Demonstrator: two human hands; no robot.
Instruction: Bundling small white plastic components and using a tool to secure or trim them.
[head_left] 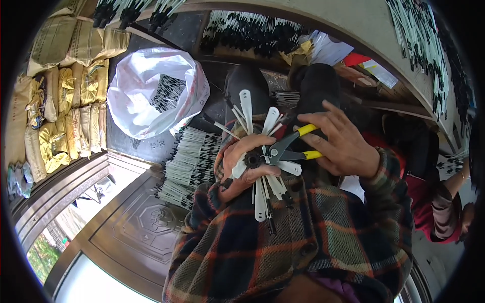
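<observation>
My left hand (242,164) grips a moulded plastic part (260,151): a black hub with several white spoon-like pieces fanning out from it like spokes. My right hand (341,144) holds yellow-handled cutting pliers (293,146), their jaws closed in at the black hub right beside my left fingers. Both hands are close together above my lap, over a plaid jacket.
A white plastic sack (156,91) with black-and-white pieces stands at the upper left. A pile of white and black moulded pieces (189,164) lies on the floor by my left knee. Yellow-brown sacks (70,96) are stacked at far left. Another person in red (439,202) sits at right.
</observation>
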